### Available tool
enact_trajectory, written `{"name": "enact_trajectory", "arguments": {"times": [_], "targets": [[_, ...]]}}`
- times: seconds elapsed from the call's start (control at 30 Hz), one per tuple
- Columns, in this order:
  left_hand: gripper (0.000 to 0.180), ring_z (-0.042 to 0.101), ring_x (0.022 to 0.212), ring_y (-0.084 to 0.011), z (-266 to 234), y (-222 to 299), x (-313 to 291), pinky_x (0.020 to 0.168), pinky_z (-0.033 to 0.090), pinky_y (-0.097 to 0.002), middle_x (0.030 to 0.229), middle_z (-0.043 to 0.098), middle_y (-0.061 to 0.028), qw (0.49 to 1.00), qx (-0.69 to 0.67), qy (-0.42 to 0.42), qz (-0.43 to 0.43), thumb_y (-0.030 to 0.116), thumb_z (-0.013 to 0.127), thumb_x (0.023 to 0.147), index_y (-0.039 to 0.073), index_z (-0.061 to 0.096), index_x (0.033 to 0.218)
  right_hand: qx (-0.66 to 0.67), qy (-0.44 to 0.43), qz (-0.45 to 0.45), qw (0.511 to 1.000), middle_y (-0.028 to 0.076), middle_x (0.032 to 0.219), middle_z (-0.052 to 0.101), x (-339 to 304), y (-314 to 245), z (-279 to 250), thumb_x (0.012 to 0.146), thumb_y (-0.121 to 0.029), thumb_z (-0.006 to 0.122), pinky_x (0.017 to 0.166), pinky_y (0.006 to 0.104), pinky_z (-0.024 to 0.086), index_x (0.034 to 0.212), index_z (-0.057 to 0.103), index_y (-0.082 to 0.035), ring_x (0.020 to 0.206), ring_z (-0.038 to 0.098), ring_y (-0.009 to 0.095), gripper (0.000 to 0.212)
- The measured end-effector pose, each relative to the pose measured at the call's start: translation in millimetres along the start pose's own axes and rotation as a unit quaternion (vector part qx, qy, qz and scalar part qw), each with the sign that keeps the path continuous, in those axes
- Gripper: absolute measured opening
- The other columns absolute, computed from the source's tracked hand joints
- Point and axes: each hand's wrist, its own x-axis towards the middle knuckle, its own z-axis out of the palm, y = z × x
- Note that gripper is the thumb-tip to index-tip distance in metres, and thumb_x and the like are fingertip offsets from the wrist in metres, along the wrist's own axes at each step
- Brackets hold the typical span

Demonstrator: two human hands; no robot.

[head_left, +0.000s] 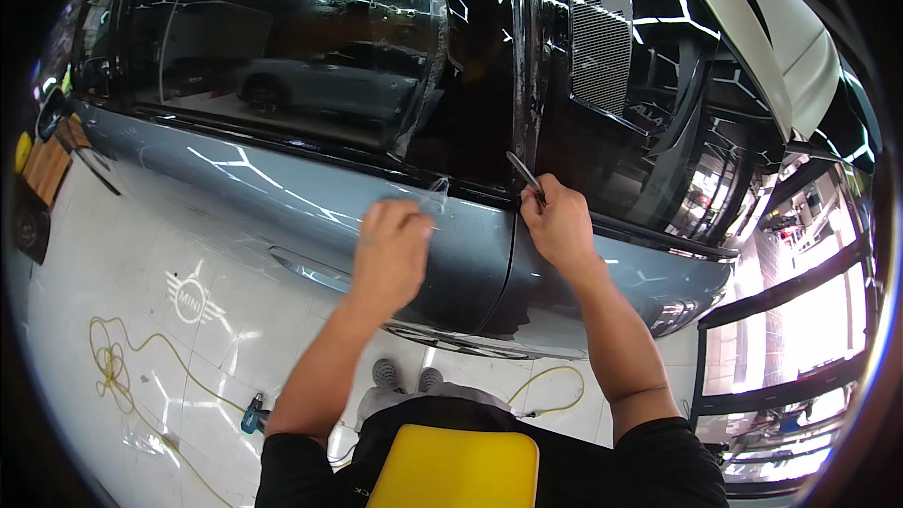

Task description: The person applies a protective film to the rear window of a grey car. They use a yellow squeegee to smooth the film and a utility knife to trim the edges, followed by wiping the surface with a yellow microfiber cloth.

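A blue-grey car door (282,183) with dark window glass (292,47) stands before me. My left hand (393,249), slightly blurred, is closed near the door's upper edge. A piece of clear film (439,194) shows at its fingertips, running up toward the window's lower trim. My right hand (562,228) grips a slim dark blade-like tool (520,168) beside the gap between the front and rear doors. The tool's tip points up and left toward the black pillar (527,85); most of its handle is hidden in my fingers.
A teal heat gun (253,413) lies on the glossy white floor at left, with a yellow cord (179,367) looped nearby. A flat yellow panel (456,468) is in front of my torso. Bright glazed doors (785,320) stand at right.
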Motion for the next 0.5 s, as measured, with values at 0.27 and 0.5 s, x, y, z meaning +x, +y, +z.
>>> {"name": "enact_trajectory", "arguments": {"times": [0.27,0.5], "targets": [[0.008,0.057,0.094,-0.0372,-113.4,-109.1,-12.6,0.08,0.044,-0.0475,0.099,0.062,-0.0133,0.964,0.241,-0.021,-0.113,0.006,0.06,0.089,0.005,0.066,0.093,0.045,-0.009,-0.002,0.999,0.019,0.079,0.065,-2.9,-3.3,-1.3,0.093,-0.017,0.063,0.066,0.0475,0.049,0.095,0.057,0.0,0.072,0.064,0.04,0.017],[0.014,0.061,0.087,-0.0432,-206.1,-224.9,-165.3,0.075,0.048,-0.0508,0.093,0.064,-0.024,0.878,0.331,-0.025,-0.345,0.012,0.059,0.089,0.0,0.067,0.091,0.174,0.002,-0.086,0.981,0.013,0.073,0.059,-57.3,-4.5,-36.6,0.092,-0.005,0.058,0.063,0.0344,0.048,0.121,0.059,0.002,0.064,0.059,0.022,0.03]]}}
